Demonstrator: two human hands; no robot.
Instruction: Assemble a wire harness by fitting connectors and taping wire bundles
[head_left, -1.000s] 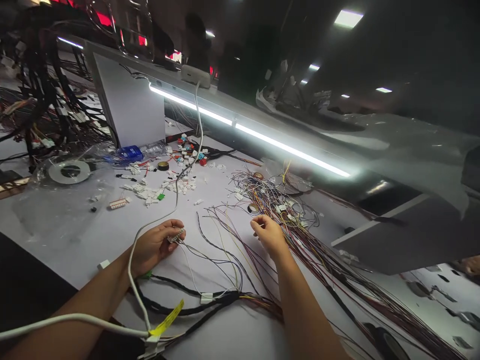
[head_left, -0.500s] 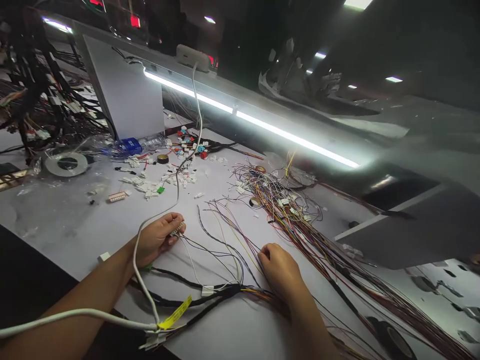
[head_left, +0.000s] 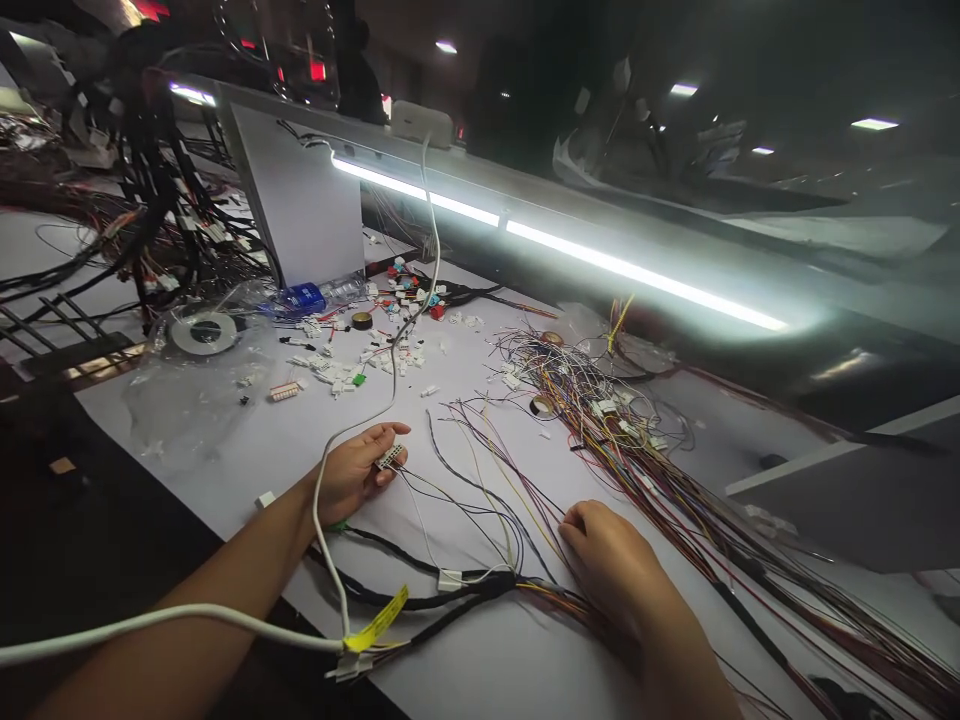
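My left hand pinches a white multi-pin connector between thumb and fingers, its pin holes facing up. A few thin wires run from that connector to a black-taped wire harness lying across the table. To the right, my right hand is closed, thumb against the curled fingers, beside loose purple and yellow wires. Whether a wire is between its fingertips is hidden. A yellow label and a white connector lie at the harness's near end.
A white cable hangs across the view, passing over my left forearm. A thick wire bundle stretches along the right. Scattered white connectors, tape rolls and a plastic bottle lie behind. A lit tube spans the back.
The whole view has shifted, so the table and both hands appear farther right. My left hand has turned the connector slightly, showing more of its holed face; its forefinger is straighter.
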